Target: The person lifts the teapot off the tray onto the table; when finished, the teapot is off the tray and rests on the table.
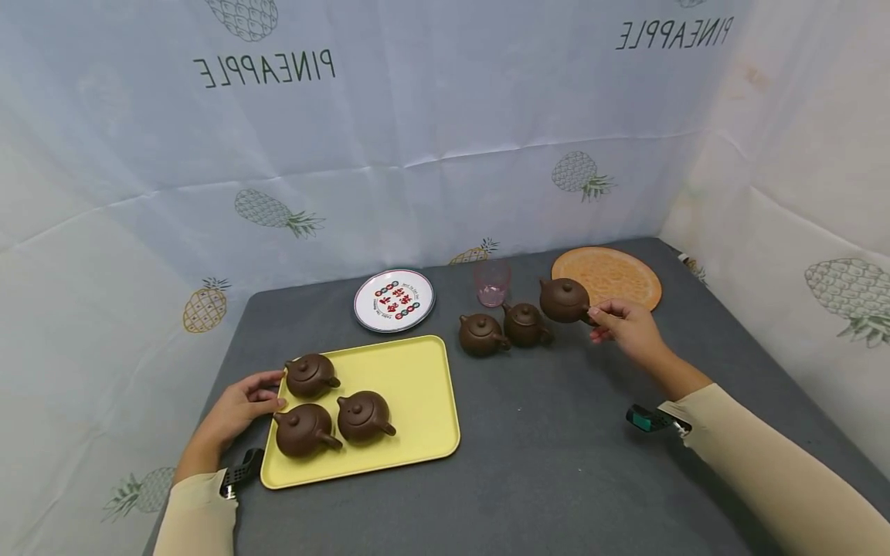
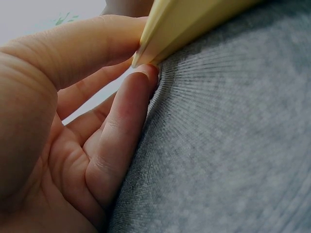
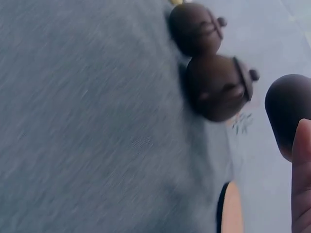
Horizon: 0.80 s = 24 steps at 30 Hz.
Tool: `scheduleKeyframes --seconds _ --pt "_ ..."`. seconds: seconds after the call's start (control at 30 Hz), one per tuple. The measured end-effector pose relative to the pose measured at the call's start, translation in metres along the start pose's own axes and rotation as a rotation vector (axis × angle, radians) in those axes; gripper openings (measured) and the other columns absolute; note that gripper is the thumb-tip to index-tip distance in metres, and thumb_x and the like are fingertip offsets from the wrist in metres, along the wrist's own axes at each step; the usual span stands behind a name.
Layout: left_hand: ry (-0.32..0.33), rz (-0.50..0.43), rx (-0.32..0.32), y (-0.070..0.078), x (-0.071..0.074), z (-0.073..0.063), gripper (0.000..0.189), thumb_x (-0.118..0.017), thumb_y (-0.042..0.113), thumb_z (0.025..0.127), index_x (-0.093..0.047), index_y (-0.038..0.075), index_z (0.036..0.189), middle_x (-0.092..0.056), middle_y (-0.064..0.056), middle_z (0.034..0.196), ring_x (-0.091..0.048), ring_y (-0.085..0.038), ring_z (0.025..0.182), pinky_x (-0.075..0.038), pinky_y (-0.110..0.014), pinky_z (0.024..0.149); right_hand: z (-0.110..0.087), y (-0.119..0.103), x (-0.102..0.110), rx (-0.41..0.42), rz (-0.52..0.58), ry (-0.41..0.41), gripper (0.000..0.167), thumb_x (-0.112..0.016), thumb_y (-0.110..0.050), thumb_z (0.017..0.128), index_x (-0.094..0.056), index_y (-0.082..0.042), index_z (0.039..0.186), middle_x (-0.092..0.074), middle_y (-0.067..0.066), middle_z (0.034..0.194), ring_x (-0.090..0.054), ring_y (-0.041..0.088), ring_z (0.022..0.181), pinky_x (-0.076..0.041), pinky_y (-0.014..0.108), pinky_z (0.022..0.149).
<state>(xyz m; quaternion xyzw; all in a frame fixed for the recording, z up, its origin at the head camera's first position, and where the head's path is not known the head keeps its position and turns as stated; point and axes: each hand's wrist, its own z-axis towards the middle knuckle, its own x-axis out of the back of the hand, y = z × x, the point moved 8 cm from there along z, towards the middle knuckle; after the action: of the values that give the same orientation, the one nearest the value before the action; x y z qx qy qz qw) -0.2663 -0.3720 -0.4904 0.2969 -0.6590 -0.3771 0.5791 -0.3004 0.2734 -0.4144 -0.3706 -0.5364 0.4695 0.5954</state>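
- Teapot (image 1: 562, 301) in our right hand (image 1: 631, 330) is pinched by its handle, above the counter (image 1: 528, 463), beside two other teapots (image 1: 480, 337) and near an orange mat (image 1: 629, 276).
- We do best to keep it level, so the lid (image 1: 566, 286) stays seated, and to clear those two pots and the glass (image 1: 492, 289).
- Our left hand (image 1: 236, 405) pinches the left edge of the tray (image 1: 417, 401); a light, steady hold suits it.
- Our right arm (image 1: 779, 471) slants forward and inward; our left arm (image 1: 198, 513) reaches forward beside the tray.

Looks forward and down from head, over grey table (image 1: 542, 471); close from left wrist at yellow tray (image 2: 194, 22); sideways from right wrist at brown teapots (image 3: 214, 90), both shared with head.
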Motion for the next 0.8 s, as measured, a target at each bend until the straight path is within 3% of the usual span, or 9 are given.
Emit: scheduleKeyframes --seconds 0.3,0.53,0.8 --pt "-0.010 -0.019 0.012 0.003 -0.002 -0.001 0.062 -0.076 0.013 0.086 -0.048 -0.008 0.136 -0.059 -0.024 0.120 -0.063 -0.008 0.086 -0.048 -0.021 0.072 -0.006 0.029 0.010 -0.031 -0.005 0.014 0.035 -0.056 -0.016 0.100 -0.057 0.019 0.103 -0.063 0.014 0.089 -0.067 0.016 0.067 -0.055 0.032 0.063" --pt "-0.017 -0.055 0.004 0.000 -0.003 0.001 0.060 -0.074 0.006 0.086 -0.046 -0.010 0.137 -0.060 -0.026 0.116 -0.064 -0.008 0.084 -0.050 -0.023 0.071 -0.006 0.053 0.005 -0.068 0.009 -0.014 0.039 -0.055 -0.018 0.101 -0.055 0.021 0.106 -0.057 0.033 0.099 -0.067 0.016 0.069 -0.055 0.033 0.064" --pt "-0.015 -0.050 0.014 -0.001 -0.002 0.002 0.061 -0.074 0.007 0.087 -0.045 -0.010 0.137 -0.058 -0.027 0.119 -0.063 -0.008 0.084 -0.050 -0.023 0.071 -0.006 0.064 0.003 -0.107 0.002 -0.038 0.039 -0.055 -0.019 0.101 -0.056 0.019 0.109 -0.055 0.033 0.104 -0.068 0.020 0.074 -0.056 0.034 0.066"
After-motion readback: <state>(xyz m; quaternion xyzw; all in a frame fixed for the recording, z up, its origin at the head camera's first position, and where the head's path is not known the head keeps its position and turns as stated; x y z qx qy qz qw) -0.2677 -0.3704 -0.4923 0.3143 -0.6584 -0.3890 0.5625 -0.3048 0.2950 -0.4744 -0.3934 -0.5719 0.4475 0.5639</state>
